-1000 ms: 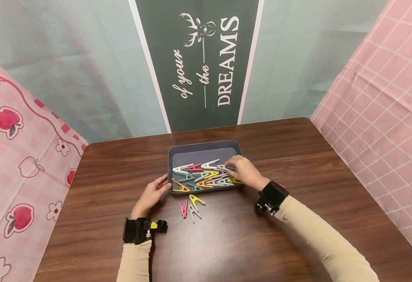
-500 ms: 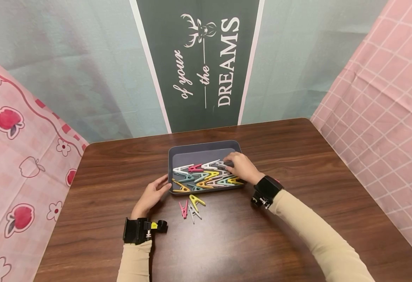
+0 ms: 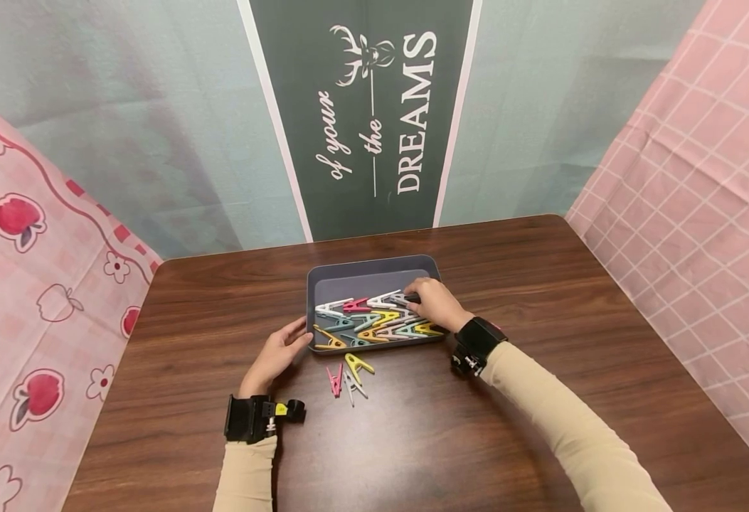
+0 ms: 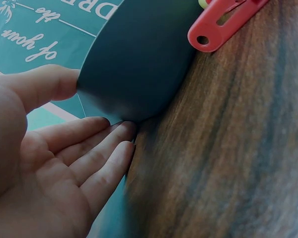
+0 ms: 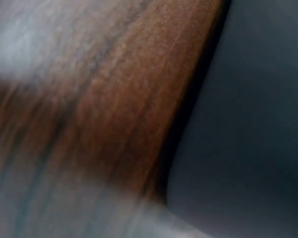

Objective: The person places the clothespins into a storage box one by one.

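A dark grey tray [image 3: 364, 269] holds several plastic clothespins laid close together in white, red, yellow, orange and teal. My left hand [image 3: 276, 353] touches the tray's left front corner with fingers mostly straight; in the left wrist view, the thumb [image 4: 64, 85] and fingertips meet the tray wall [image 4: 134, 64]. Over the tray's right side, my right hand [image 3: 437, 301] pinches a grey clothespin [image 3: 400, 299], its end partly hidden by the fingers. The right wrist view has only the blurred tray wall [image 5: 248, 129] and tabletop, with no fingers visible.
On the brown wooden table [image 3: 412, 441], in front of the tray, lie a pink clothespin [image 3: 335, 380], a yellow clothespin [image 3: 358, 367] and a white clothespin [image 3: 353, 387]. Curtains hang behind the table and along both sides.
My right hand has shifted slightly left and away from me, and the grey clothespin has moved with it to lie beside the white one. The left hand stays at the tray corner.
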A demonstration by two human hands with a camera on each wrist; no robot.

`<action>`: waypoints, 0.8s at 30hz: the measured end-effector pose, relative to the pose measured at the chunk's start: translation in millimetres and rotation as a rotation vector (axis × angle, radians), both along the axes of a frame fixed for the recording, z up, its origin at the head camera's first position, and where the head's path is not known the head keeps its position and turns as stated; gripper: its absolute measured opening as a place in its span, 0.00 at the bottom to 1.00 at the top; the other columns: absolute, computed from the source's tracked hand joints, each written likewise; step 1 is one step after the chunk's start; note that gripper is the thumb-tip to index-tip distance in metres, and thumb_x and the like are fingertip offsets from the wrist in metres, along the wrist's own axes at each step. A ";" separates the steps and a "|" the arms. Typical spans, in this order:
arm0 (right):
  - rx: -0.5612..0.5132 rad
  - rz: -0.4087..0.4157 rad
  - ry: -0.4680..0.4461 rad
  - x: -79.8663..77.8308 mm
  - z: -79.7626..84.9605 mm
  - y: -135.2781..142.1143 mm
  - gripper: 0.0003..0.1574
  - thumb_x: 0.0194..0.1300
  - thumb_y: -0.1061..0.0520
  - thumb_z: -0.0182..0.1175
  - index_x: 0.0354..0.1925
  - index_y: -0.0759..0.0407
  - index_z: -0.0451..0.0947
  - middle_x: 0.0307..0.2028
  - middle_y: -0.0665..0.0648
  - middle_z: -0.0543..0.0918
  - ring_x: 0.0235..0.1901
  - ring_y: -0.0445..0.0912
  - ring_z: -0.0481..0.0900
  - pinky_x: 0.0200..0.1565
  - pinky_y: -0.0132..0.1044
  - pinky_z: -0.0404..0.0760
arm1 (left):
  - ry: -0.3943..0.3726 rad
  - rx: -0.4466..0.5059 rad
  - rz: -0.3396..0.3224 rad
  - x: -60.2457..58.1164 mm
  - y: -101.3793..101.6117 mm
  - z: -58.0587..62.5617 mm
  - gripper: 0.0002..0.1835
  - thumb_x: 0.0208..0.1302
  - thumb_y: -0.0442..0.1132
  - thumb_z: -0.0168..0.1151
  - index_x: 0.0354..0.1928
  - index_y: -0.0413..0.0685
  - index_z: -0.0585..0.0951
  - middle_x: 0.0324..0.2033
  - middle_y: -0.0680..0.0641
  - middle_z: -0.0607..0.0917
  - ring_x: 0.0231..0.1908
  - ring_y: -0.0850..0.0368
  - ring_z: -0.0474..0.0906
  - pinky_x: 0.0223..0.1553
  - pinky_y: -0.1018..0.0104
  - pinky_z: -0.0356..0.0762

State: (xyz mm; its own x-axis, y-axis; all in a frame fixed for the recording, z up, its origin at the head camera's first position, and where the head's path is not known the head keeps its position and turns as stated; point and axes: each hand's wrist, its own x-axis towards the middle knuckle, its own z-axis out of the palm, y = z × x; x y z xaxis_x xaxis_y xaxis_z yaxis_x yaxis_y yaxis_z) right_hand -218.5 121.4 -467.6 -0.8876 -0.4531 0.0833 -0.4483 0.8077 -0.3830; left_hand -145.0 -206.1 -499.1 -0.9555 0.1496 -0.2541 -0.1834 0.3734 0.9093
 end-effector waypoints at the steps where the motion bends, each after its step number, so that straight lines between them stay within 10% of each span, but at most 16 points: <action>1: 0.002 0.003 0.002 -0.3 -0.8 -0.4 0.17 0.61 0.60 0.65 0.48 0.65 0.82 0.47 0.65 0.85 0.52 0.58 0.81 0.56 0.49 0.79 | -0.002 0.002 0.003 0.0 0.0 -0.2 0.31 0.71 0.42 0.54 0.72 0.41 0.61 0.67 0.37 0.71 0.69 0.45 0.66 0.71 0.50 0.63; 24: -0.032 -0.009 0.034 -1.6 -5.5 4.2 0.15 0.60 0.59 0.66 0.44 0.66 0.83 0.41 0.63 0.85 0.43 0.54 0.83 0.48 0.47 0.82 | 0.024 0.024 -0.015 -0.1 -1.7 1.6 0.32 0.71 0.42 0.54 0.72 0.38 0.60 0.67 0.35 0.69 0.69 0.43 0.66 0.70 0.50 0.63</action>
State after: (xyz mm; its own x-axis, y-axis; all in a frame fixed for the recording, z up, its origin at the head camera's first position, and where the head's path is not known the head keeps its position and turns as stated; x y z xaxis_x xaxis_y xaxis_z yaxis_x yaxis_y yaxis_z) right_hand -220.1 125.6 -473.1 -0.8882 -0.4414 0.1273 -0.4538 0.7997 -0.3932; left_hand -145.0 -207.8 -497.5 -0.9589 0.1701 -0.2271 -0.1557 0.3538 0.9223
